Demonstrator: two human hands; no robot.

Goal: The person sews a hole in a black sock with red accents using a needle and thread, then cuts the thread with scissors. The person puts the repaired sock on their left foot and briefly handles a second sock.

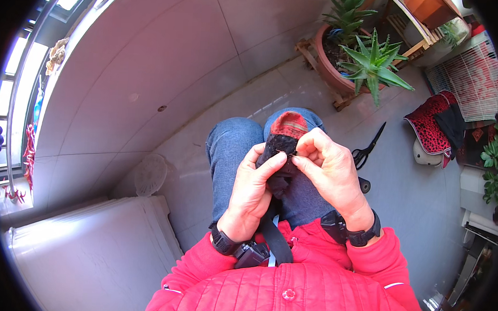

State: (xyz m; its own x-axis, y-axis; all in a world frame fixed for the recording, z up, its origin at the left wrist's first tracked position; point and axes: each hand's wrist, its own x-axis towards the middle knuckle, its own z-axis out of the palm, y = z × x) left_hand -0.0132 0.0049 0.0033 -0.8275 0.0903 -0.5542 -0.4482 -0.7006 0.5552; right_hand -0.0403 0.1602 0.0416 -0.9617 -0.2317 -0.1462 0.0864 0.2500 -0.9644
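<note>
Above my knees, my left hand (253,189) grips a dark piece of fabric (282,144), thumb on its near face. The fabric has a red striped end and looks like a sock or a small shoe lining. My right hand (336,172) pinches at the fabric's right side, thumb and index finger close together; a thin light line, perhaps a needle or thread, shows between the two thumbs, too small to tell. Black scissors (368,148) lie on the floor to the right. A dark spool (364,185) shows just beyond my right wrist, partly hidden.
Potted aloe plants (371,67) stand on a wooden stand at the upper right. A red and black patterned cloth (431,126) lies over a pale item at the right. A white cabinet or appliance (99,249) stands at the lower left, near a round plastic basket (151,175).
</note>
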